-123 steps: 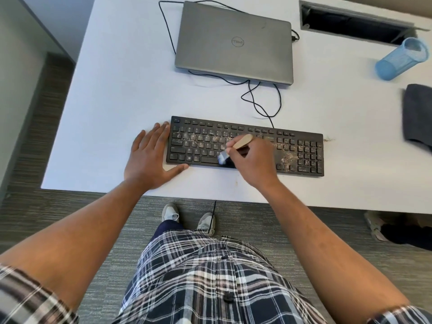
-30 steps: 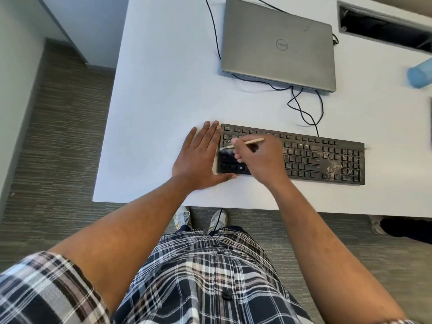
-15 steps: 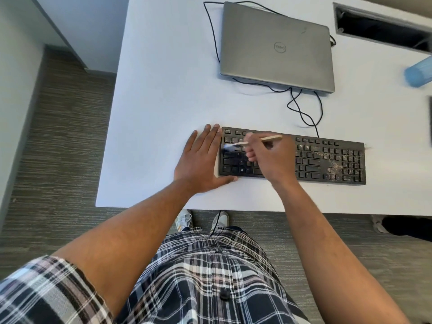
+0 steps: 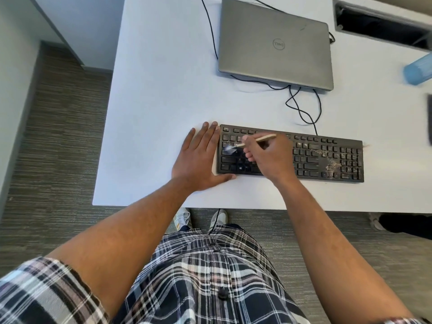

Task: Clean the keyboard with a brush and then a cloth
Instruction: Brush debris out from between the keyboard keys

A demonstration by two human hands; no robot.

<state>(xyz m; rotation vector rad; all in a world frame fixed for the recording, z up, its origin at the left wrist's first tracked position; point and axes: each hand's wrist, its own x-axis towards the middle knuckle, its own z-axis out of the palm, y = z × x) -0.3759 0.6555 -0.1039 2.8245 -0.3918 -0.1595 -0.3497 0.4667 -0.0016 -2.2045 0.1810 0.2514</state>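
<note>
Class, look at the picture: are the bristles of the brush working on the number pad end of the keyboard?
No: the right hand holds the brush with its bristles over the left end of the keyboard.

This is an office. A wide white counter carries a closed grey laptop at 12 o'clock and a black wired keyboard near the middle, its cable looping toward the laptop. At 1 o'clock a rectangular cable hatch is cut into the counter top. The floor at 9 o'clock is grey striped carpet tile, with plain pale walls beyond.
</note>
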